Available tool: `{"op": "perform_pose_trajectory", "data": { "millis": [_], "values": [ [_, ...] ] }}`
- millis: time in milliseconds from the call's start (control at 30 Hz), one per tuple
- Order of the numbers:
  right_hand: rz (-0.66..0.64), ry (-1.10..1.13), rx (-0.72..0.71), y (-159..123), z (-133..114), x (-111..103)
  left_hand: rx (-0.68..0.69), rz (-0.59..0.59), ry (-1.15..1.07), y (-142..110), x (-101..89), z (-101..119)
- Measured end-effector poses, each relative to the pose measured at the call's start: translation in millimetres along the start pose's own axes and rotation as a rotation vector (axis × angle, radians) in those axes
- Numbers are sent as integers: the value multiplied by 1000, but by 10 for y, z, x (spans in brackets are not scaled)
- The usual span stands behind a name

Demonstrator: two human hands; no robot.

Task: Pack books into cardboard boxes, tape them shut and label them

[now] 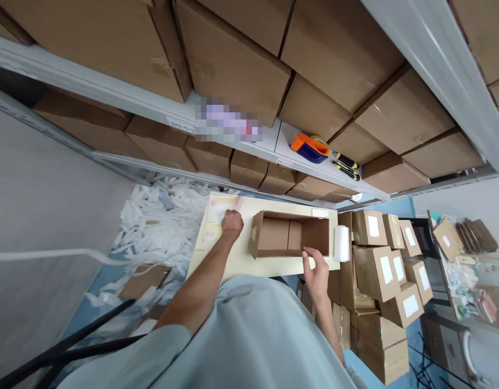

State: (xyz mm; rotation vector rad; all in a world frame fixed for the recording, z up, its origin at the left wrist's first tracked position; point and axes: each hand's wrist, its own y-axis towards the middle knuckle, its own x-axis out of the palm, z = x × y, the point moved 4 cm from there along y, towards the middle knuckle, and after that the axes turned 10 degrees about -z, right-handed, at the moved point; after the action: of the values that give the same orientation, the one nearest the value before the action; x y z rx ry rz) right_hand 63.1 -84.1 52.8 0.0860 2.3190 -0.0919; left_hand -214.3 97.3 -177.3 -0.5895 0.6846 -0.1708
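Head view, centre: an open, oblong brown cardboard box (274, 236) sits on a cream, smooth-looking tabletop (241, 265). It should be light and fairly stiff, though its thin walls would likely flex if squeezed mid-span; the corners, or opposite rims, look the surest hold. The right hand (317, 273), half open with curved fingers, has its fingertips at the box's near rim; whether it pinches the wall, I cannot tell.

Left of centre, flat, pale packets with yellow print (217, 213) lie on the tabletop. They look thin, pliable and perhaps slippery, best taken by an edge. The left hand (232, 222) is loosely curled at their right side; its fingertips are hidden, so any grip is unclear.

Right of the box stands a matte white roll (342, 243); crinkled white strips (164, 216) heap at middle left.
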Motion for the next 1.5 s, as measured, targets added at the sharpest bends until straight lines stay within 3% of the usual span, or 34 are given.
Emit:
{"op": "perform_pose_trajectory", "data": {
  "millis": [133,300,433,533,633,733,800,933,1033,1100,1167,1233,1367,1500],
  "values": [
    [-41,46,-73,95,53,-41,-119,47,69,-269,-321,-85],
    [-123,160,-174,273,50,-124,-153,295,78,-828,-975,-100],
    [-230,328,-165,431,13,-109,98,488,-377,-1475,-1395,105],
    [-320,547,-140,545,-58,-89,300,438,-672,-1927,-1452,431],
    [-443,771,-140,624,-168,-130,362,314,-756,-2245,-1286,834],
    [-562,889,-153,656,-254,-220,369,177,-733,-2413,-961,1236],
    [-549,868,-157,676,-246,-295,393,119,-703,-2467,-733,1471],
    [-389,724,-190,752,-94,-499,449,111,-577,-2470,-428,1769],
    [-307,543,-278,828,9,-753,477,184,-447,-2364,-348,1832],
    [-309,366,-360,886,23,-932,424,224,-330,-2234,-296,1820],
    [-352,171,-439,950,1,-1058,319,182,-209,-2078,-190,1800],
    [-417,-32,-485,1020,-29,-1096,226,68,-77,-1949,-24,1794],
    [-601,-400,-489,1142,-31,-929,116,-40,313,-1881,313,1787],
    [-748,-562,-480,1212,64,-619,48,-96,520,-1906,563,1715]
  ]
}}
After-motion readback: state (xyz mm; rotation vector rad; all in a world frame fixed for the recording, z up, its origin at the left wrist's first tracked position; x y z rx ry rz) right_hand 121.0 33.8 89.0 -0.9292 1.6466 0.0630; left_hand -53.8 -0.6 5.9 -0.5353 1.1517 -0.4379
